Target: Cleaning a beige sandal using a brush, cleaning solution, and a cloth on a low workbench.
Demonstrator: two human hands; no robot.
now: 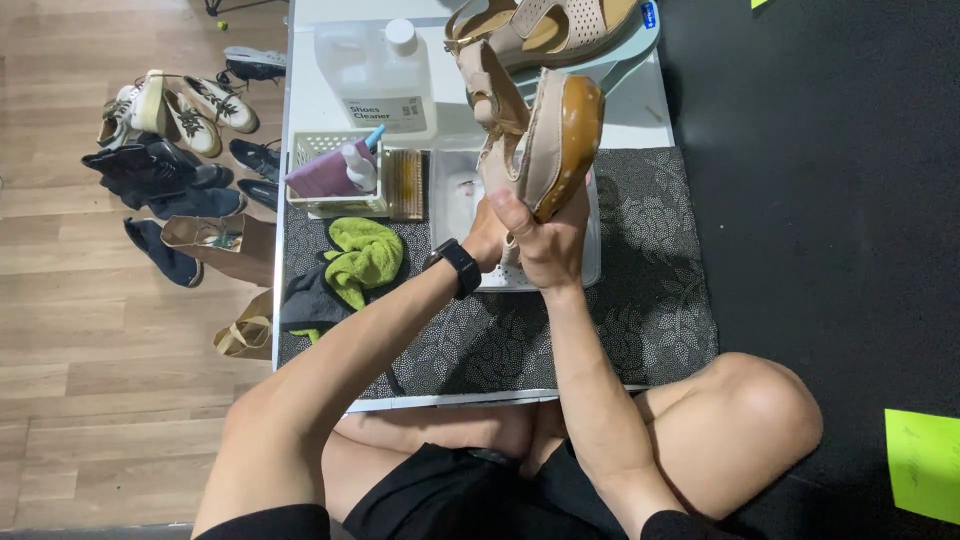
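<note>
Low white desk (640, 95) with a dark patterned mat (650, 290) sits before my crossed legs, and above it I hold a beige wedge sandal (545, 135), its glossy tan sole turned up, over a shallow white tray (592, 250). My right hand (550, 245) has its grip clenched around the heel end, while my left hand (490, 235) presses the straps, its grip mostly hidden. I judge the sandal light, with a stiff, slick wedge and floppy straps, best held by the wedge.
</note>
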